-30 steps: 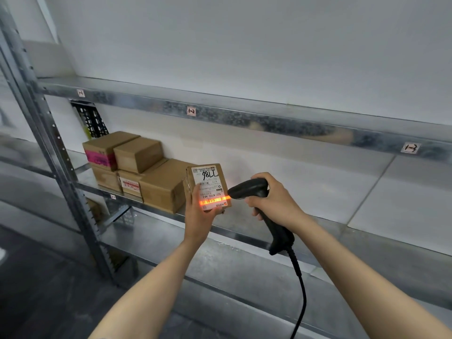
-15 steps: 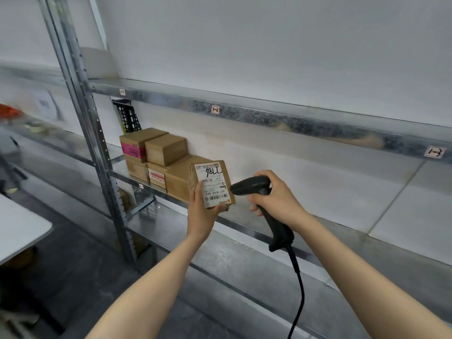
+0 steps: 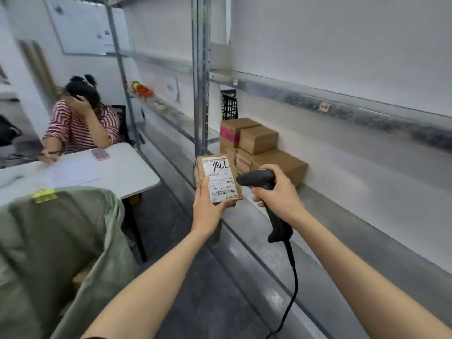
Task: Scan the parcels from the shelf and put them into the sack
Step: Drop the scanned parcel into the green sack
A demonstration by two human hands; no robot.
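Now, left hand [image 3: 208,211] grips parcel [image 3: 219,178] (sack [image 3: 61,241] gapes).

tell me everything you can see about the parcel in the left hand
The parcel is a small brown cardboard box, held upright and tilted in front of the shelf. A white label covers its facing side, with black handwriting on top, barcodes and print that reads upside down. The left hand grips its lower end. The scanner sits close to its right edge.
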